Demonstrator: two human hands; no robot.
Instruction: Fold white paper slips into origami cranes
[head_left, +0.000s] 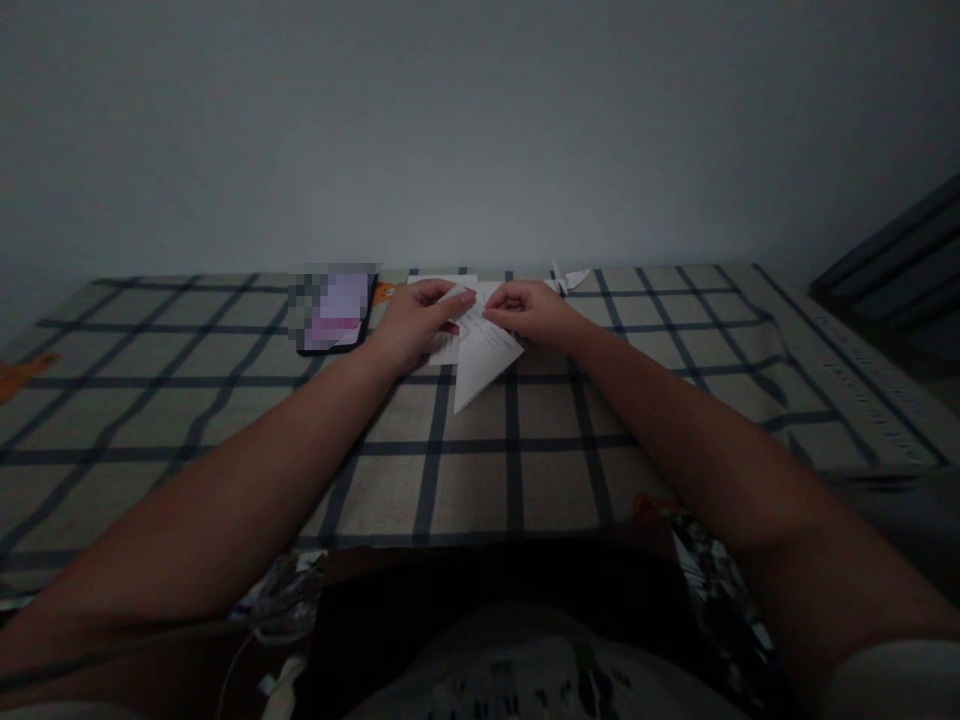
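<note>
A folded sheet of white paper (484, 360) with printed lines on it is between my hands, its pointed lower end angled toward me. My left hand (420, 318) grips the paper's upper left side, thumb on top. On the upper right, my right hand (529, 308) pinches the paper's edge with thumb and fingers. Under my left hand lies another flat white sheet (442, 352), partly hidden. Just beyond my right hand sits a small folded paper figure (574, 281) with pointed ends.
A phone (337, 310) with a lit, blurred screen lies left of my hands. The table wears a checked cloth (480, 480), running up to a plain wall (480, 130). Dark slatted furniture (900, 240) stands at the right. Tangled cables (289, 600) hang below the front edge.
</note>
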